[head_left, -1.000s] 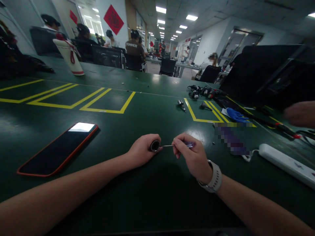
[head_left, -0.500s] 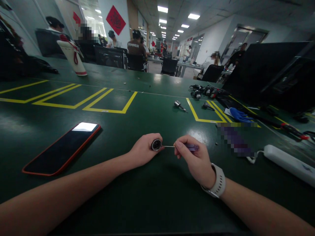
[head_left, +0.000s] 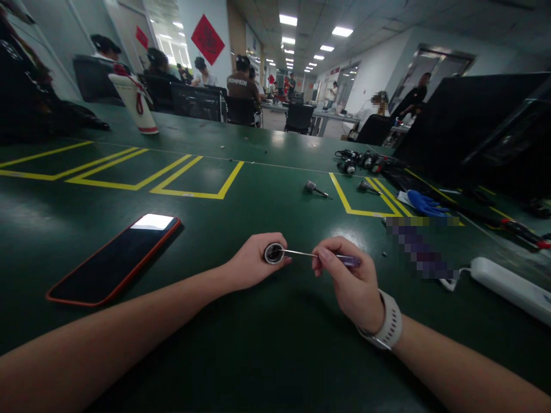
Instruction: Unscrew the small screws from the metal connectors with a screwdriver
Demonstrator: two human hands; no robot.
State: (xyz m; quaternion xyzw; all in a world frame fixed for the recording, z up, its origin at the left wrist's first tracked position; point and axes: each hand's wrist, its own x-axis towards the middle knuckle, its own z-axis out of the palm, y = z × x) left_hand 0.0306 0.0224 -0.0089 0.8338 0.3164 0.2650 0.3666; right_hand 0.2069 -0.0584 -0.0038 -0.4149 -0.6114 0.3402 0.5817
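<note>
My left hand point(head_left: 253, 261) is closed around a round metal part point(head_left: 274, 253) with a bright rim and a dark hollow facing me; the rest of it is hidden in the fingers. My right hand point(head_left: 344, 275) pinches a screwdriver point(head_left: 349, 261) with a purple, see-through handle. Its thin shaft point(head_left: 299, 253) reaches left, and the tip is at the mouth of the metal part. Beyond the hands, a metal piece with a thin shaft point(head_left: 316, 189) lies on the green table point(head_left: 241, 355).
An orange-cased phone point(head_left: 114, 264) lies at left. At right are a similar shafted piece point(head_left: 368, 187), a blue glove point(head_left: 426, 203), a white power strip point(head_left: 512, 287) and a small dark bit point(head_left: 384, 254). A white cup point(head_left: 135, 106) stands behind. People sit farther back.
My right hand has shifted slightly right with the screwdriver, and more of the shaft shows. The shaft now slants up to the metal part's opening. The whole view has shifted slightly.
</note>
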